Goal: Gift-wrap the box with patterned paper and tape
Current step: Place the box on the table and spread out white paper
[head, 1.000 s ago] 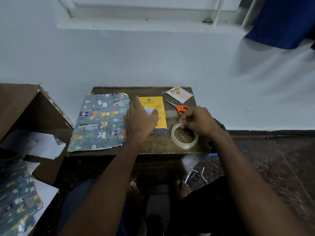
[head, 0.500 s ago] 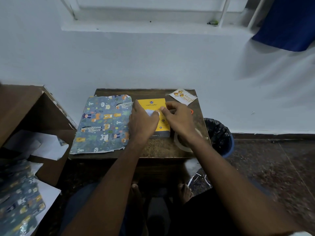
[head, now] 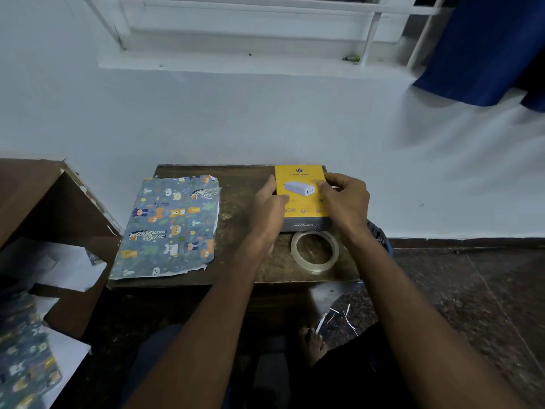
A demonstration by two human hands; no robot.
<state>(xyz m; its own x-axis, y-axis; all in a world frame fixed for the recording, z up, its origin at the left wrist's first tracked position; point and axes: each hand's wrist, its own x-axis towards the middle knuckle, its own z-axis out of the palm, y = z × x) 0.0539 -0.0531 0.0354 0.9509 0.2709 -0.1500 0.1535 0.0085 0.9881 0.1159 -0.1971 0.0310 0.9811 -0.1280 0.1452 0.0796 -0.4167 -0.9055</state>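
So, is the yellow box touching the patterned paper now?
Apart. The head view shows bare table between the yellow box and the patterned paper.

There are one yellow box (head: 302, 184) at the centre of the frame, one roll of clear tape (head: 314, 251) just below it, two hands, left (head: 269, 212) and right (head: 346, 202), and two patterned paper sheets, centre left (head: 174, 225) and lower left (head: 25, 367).

My table (head: 241, 187): worn, matt dark wood. Box (head: 300, 184): smooth yellow cardboard, slight sheen. Wrapping paper (head: 174, 225): matt printed paper, torn edges. Tape roll (head: 314, 251): clear glossy plastic.
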